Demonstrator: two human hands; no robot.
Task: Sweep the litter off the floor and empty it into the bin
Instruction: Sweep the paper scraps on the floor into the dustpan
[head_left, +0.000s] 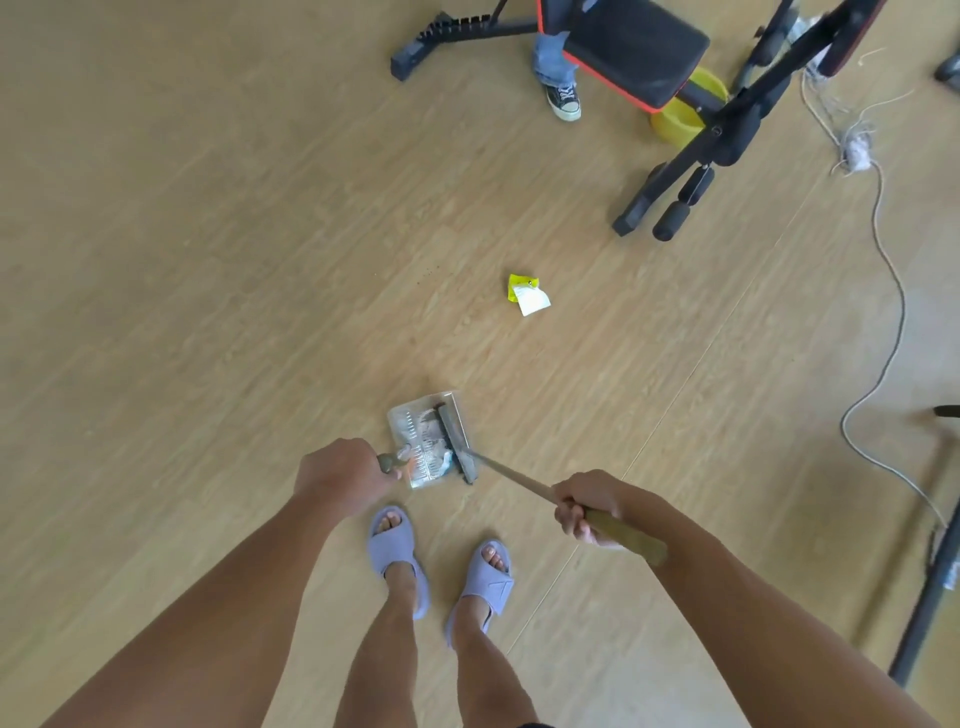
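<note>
Two tools, one to each hand.

1. Left hand (340, 475): closed round the short handle of the dustpan (402, 415). It holds the dustpan flat on the floor (208, 260), just ahead of the feet, probably so that nothing slips under its lip.
2. Right hand (587, 506): fingers (571, 525) wrapped tight round the wooden grip of the broom (457, 441). The shaft slants down and the head lies along the dustpan's right side, touching it. This looks like the end of a stroke, with the head penning the load in.
3. Dustpan, clear plastic. Contents: crumpled pale litter (431, 434), several scraps, not countable.
4. Wrapper (527, 295), yellow and white: loose on the floor, well ahead of the dustpan, not yet swept. Dark specks lie further left.
5. Bin (675, 122), yellow, judged to be the target: stands far off beneath a black bench (634, 47), partly hidden by it. Contents not visible.
6. Also present: a sneaker (563, 101) beside the bench; a cable (883, 260) trailing along the right.

Status: part collected, nothing emptied.
</note>
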